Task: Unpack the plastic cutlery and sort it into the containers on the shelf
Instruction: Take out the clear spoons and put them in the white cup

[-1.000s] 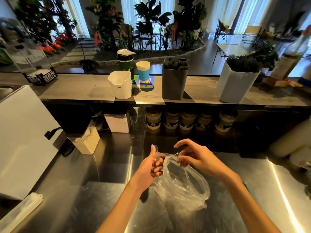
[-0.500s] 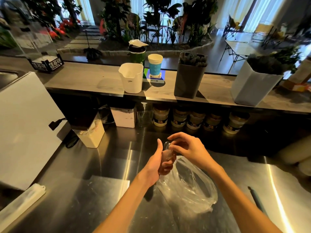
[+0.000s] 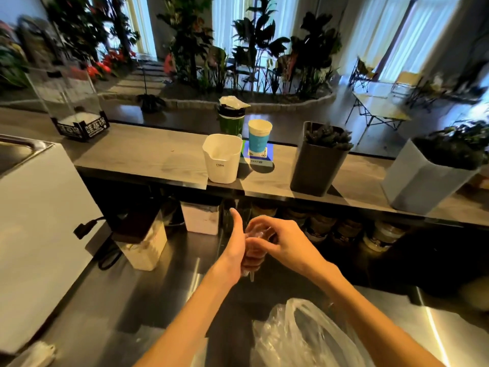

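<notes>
Cutlery [image 3: 255, 241] sits bunched between fingers [image 3: 267, 243] of both hands.

Tub [image 3: 221, 157] on shelf [image 3: 148, 157], cup [image 3: 259, 137] right, perhaps slightly behind

Shelf [image 3: 148, 157] left of the white container [image 3: 221, 158] looks open, apparently unobstructed.

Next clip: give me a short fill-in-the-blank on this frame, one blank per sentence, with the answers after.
1. Both hands, left hand and right hand, hold a bundle of clear plastic ____.
2. The clear plastic bag lies on the steel ____.
3. On the shelf, the white container stands to the ____ of the blue cup.

Answers: cutlery; counter; left
</notes>
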Motion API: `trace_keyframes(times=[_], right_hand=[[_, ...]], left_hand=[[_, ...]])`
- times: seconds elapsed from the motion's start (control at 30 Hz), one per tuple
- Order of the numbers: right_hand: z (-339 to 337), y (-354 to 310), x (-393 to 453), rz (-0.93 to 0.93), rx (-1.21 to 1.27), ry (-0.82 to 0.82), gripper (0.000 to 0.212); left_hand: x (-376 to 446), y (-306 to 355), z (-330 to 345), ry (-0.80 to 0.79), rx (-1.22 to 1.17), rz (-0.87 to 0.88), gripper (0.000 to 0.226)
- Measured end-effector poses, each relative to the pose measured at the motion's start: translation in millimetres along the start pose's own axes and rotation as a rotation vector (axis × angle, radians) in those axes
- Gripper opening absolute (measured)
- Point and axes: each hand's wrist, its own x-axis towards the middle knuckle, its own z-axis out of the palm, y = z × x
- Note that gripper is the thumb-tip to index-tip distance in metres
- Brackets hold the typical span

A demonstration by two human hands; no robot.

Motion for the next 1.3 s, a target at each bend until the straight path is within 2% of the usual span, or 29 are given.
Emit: trace_keyframes(times=[0.17,0.33,0.43,0.5,0.57,0.63,0.73,0.9,1.03,1.17,1.3], right_hand=[[-37,-27,63,-0.068,0.101,0.016,0.023],[-84,-56,131,-0.205,0.100,0.188,0.022],[-98,-68,169,-0.333,0.019,0.294,0.015],[-100,-69,194,-0.364,-0.026,0.354,0.010],[-94,-65,213,-0.320,-0.042,0.379,0.010],[-79,-59,225,-0.267,-0.044,0.374,0.011],[-53,-47,235,-0.228,-0.067,0.334,0.012],[-44,-40,240,-0.143,-0.069,0.308,0.016],[-63,-48,237,-0.194,-0.121,0.320,0.014],[-79,-49,234,-0.217,-0.190,0.280,0.012],[-73,-48,232,-0.174,-0.264,0.233,0.013]], left_hand=[[9,71,-15,-0.001,-0.027,0.166,0.102],[17,161,-35,-0.061,-0.027,0.458,0.097],[35,208,-48,0.053,0.048,0.589,0.092],[44,231,-58,0.203,0.152,0.631,0.077],[50,243,-68,0.311,0.308,0.649,0.065],[54,243,-77,0.396,0.538,0.639,0.063],[64,235,-89,0.469,0.794,0.611,0.054],[73,229,-107,0.496,0.829,0.659,0.033],[65,237,-109,0.424,0.804,0.730,0.020],[61,242,-109,0.411,0.841,0.758,0.016],[65,240,-102,0.379,0.905,0.673,0.017]])
